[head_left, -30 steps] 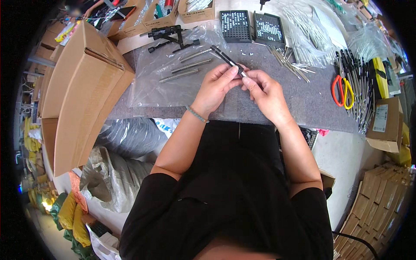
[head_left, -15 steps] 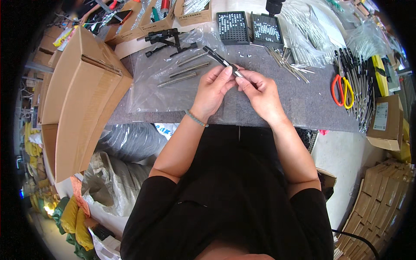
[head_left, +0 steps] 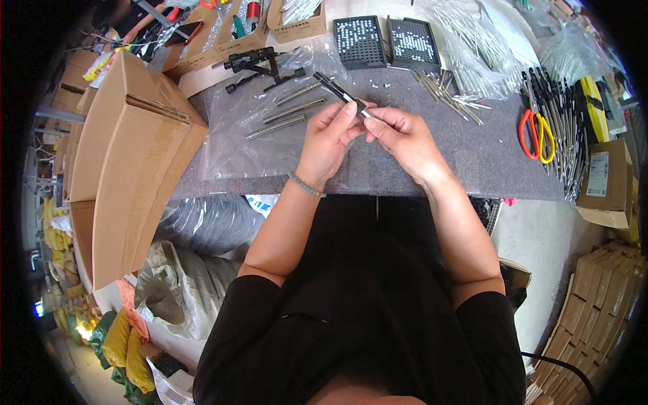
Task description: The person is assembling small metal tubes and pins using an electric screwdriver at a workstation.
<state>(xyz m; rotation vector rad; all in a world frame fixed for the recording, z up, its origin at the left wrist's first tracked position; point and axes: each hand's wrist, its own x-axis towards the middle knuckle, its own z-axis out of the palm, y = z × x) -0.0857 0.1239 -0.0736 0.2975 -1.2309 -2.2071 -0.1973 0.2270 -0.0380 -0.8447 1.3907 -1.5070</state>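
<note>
My left hand [head_left: 329, 138] is closed around a slim black and silver rod-shaped part [head_left: 332, 86], its thumb pressed on top. The part's black end slants away to the upper left. My right hand [head_left: 407, 140] pinches the silver near end between thumb and fingers; the fingertips hide part of it. Just left of my hands, several patterned metal tubes [head_left: 294, 110] lie on a clear plastic bag [head_left: 229, 145]. Beyond them rests a black jointed assembly [head_left: 260, 65].
Two black hole trays [head_left: 354, 64] with small white pieces stand at the back. Thin metal rods [head_left: 449, 98] lie right of them. Red-and-yellow-handled scissors [head_left: 526, 135] and several black-tipped rods [head_left: 563, 148] are at the right. A large cardboard box [head_left: 145, 148] stands at the left edge.
Both hands keep their hold on the rod-shaped part, with only a slight shift of the fingers. The whole view has shifted a little.
</note>
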